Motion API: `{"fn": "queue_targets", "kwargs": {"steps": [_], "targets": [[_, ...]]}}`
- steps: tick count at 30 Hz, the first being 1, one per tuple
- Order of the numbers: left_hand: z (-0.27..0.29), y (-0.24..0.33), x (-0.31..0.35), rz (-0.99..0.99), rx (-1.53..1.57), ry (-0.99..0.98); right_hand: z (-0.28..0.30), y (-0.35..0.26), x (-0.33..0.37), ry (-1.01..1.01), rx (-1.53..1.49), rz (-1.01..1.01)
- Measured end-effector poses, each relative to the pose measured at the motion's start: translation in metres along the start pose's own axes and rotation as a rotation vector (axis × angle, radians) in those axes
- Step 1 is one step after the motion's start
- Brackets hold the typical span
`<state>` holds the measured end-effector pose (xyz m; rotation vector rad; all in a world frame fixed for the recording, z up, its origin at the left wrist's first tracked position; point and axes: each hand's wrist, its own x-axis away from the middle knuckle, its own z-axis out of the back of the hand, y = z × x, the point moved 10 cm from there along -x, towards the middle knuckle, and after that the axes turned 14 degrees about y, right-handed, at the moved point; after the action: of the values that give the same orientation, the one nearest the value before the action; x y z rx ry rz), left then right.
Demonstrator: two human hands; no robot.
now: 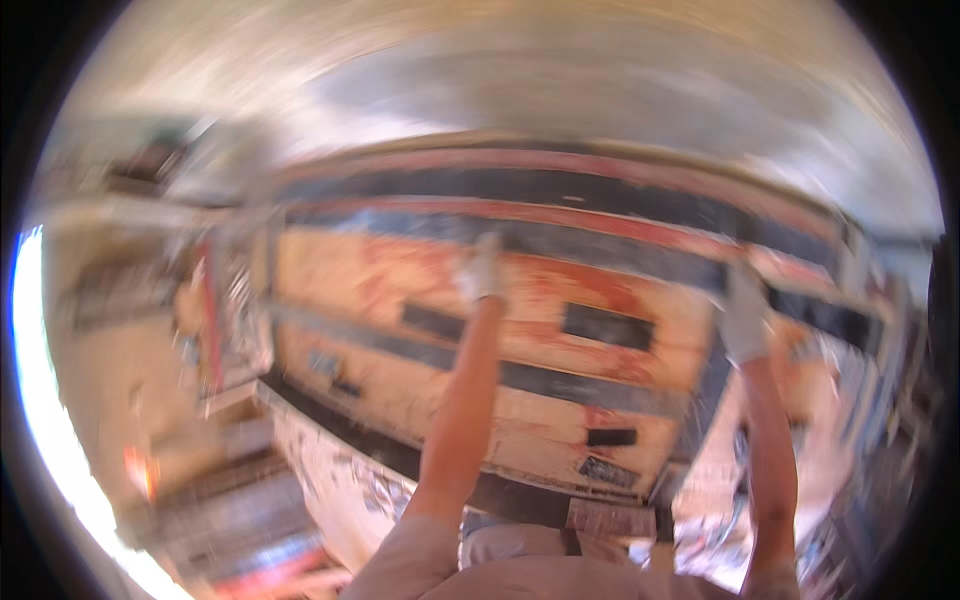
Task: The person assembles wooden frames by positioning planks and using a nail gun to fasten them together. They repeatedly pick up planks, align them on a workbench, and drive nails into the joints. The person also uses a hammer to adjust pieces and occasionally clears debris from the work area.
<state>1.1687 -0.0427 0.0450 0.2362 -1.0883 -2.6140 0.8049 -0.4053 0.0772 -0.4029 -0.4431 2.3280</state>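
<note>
My left hand (482, 272), in a pale glove, reaches over a tan and red-stained work surface (350, 262), close to a long dark grey strip (590, 247) that runs across it. Further right, my right hand (745, 315), also gloved, is by the right end of that strip, near the frame's corner. Motion blur smears the fingers of both hands, so whether either one grips anything is not clear. Below my hands lie a dark rectangular piece (608, 327), a smaller black block (611, 437) and a second long grey bar (540, 381).
Along the far side runs another dark strip (620, 195) between reddish bands. A dark rail (350, 425) edges the near left. Blurred clutter and stacked material (240, 520) stand at lower left, with more clutter (900, 400) at the right. Bright light enters at the far left.
</note>
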Motion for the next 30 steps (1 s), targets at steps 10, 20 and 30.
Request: {"fn": "queue_targets", "kwargs": {"steps": [10,20,30], "targets": [[-0.113,0.152,0.28,-1.499,-0.108,-0.757,-0.006,0.026,0.024,0.192,0.18,-0.213],[-0.13,0.13,0.267,-1.41,-0.233,-0.825,0.0,0.057,0.103,0.08,0.15,-0.634],[-0.13,0.138,0.271,-1.415,-0.165,-0.81,0.008,0.066,0.101,0.12,0.163,-0.657]]}}
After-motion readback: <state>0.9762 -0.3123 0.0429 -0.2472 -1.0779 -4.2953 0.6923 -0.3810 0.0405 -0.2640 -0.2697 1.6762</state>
